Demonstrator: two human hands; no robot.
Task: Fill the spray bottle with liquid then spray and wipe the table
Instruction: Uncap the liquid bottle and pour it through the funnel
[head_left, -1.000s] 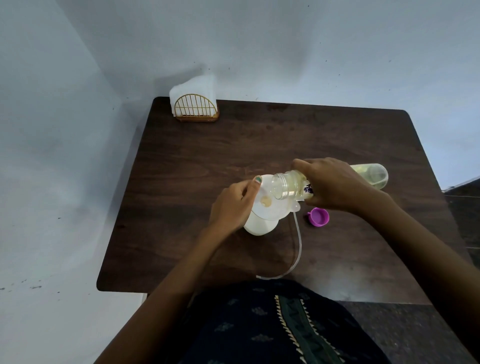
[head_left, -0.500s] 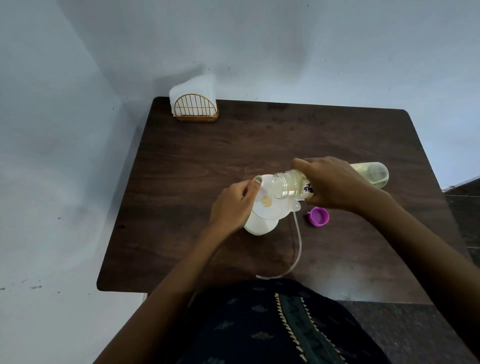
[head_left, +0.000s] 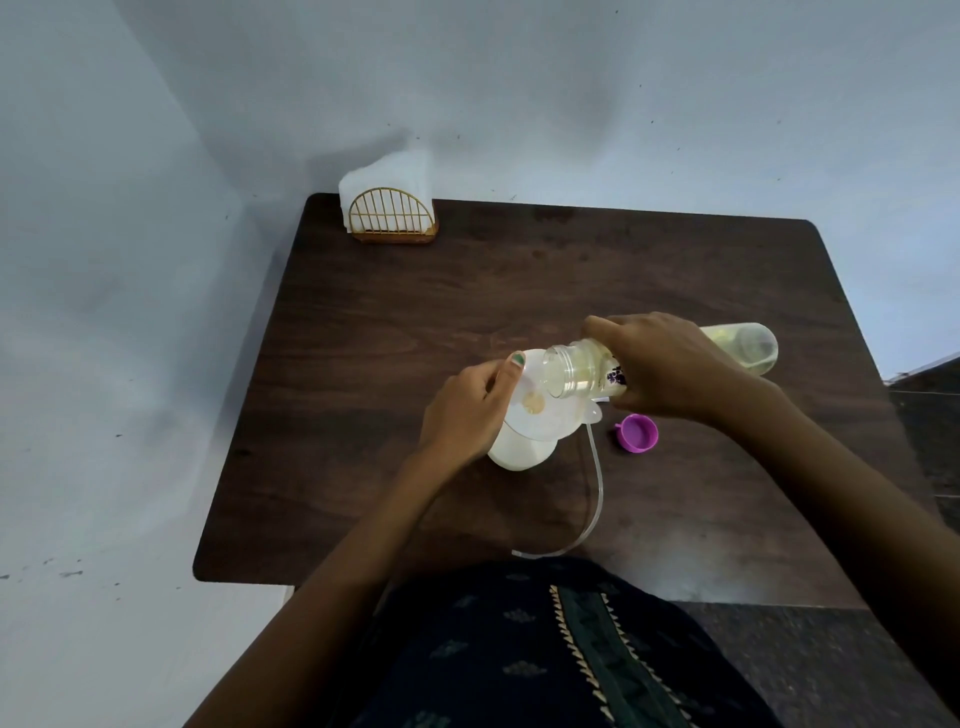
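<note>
Two bottles meet near the middle of the counter (head_left: 363, 322). Your white spray bottle (head_left: 519, 452) stands upright there with a pale funnel (head_left: 540, 410) seated in its neck, and a little yellowish liquid shows at the funnel's hole. Your left hand (head_left: 467, 410) grips the spray bottle and funnel from the left, thumb lying along the funnel's rim. Your right hand (head_left: 670, 364) is wrapped around a clear refill bottle (head_left: 582, 371), tipped almost flat so its open mouth hangs over the funnel's bowl; yellowish liquid sits in the far end of it, to the right of your knuckles. Just right of the spray bottle, a thin clear tube (head_left: 597, 483) curves down from the funnel's edge toward the counter's near edge; what it joins to at the top is hidden. A small purple cap (head_left: 638, 433) lies open side up a bit further right of the spray bottle, under your right wrist. Well beyond the spray bottle, at the counter's far left corner, a gold wire holder (head_left: 392, 221) keeps white napkins (head_left: 389, 171) upright against the wall.
</note>
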